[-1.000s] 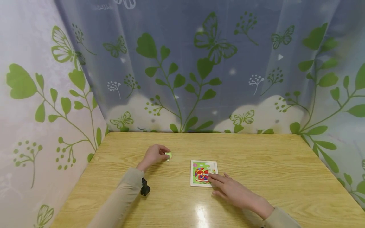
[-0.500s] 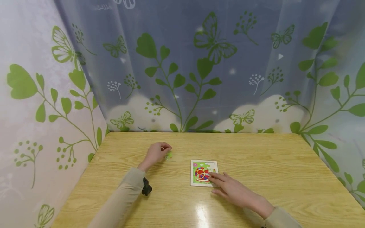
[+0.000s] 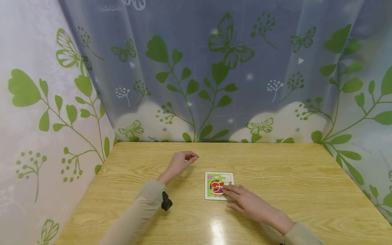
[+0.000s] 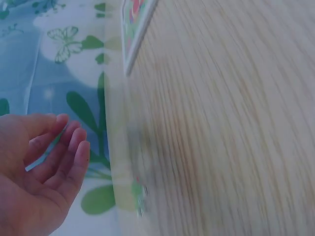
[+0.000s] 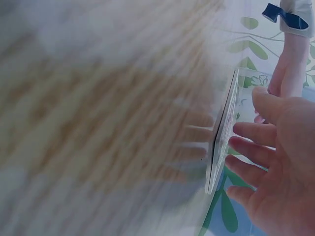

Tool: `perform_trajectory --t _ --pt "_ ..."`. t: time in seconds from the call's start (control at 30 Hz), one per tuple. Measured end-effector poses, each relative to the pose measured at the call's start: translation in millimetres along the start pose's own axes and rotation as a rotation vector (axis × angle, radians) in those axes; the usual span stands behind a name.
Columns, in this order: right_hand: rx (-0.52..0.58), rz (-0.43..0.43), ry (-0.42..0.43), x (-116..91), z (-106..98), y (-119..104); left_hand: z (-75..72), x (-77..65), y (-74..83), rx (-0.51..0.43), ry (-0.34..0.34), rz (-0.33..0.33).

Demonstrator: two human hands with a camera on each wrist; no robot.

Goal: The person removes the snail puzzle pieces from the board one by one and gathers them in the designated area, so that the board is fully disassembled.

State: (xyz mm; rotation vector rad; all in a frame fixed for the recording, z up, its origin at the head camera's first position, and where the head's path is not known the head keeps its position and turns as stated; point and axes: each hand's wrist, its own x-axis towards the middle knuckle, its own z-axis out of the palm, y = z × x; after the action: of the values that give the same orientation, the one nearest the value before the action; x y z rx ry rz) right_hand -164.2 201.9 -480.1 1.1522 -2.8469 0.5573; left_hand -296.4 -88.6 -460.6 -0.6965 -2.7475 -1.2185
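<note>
- Head: your left hand (image 3: 178, 164), centre-left, has shifted right and up since a second ago, when it pinched a green piece; its fingers now look loosely curled. Your right hand (image 3: 249, 203) lies relaxed over the puzzle board (image 3: 227, 178)'s lower right.
- Left wrist: released, it seems; the green piece (image 4: 140, 197) shows blurred at lower centre-left on the table (image 4: 221, 123), unplaced, well apart from the board.
- Right wrist: fingers extended beside the board, right of centre; contact unclear.

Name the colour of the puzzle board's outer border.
The border is off-white, clearest in the head view.
</note>
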Motion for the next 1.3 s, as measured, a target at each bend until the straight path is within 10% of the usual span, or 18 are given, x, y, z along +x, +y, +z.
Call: perform_trajectory --t 0.67,1.3 --pt "-0.018 0.005 -0.074 6.9 0.5 -5.6 50.4 13.2 43.7 0.015 -0.317 0.111" --pt "-0.049 -0.012 -0.068 9.3 -1.6 -6.5 68.9 16.0 49.7 0.296 -0.366 0.203"
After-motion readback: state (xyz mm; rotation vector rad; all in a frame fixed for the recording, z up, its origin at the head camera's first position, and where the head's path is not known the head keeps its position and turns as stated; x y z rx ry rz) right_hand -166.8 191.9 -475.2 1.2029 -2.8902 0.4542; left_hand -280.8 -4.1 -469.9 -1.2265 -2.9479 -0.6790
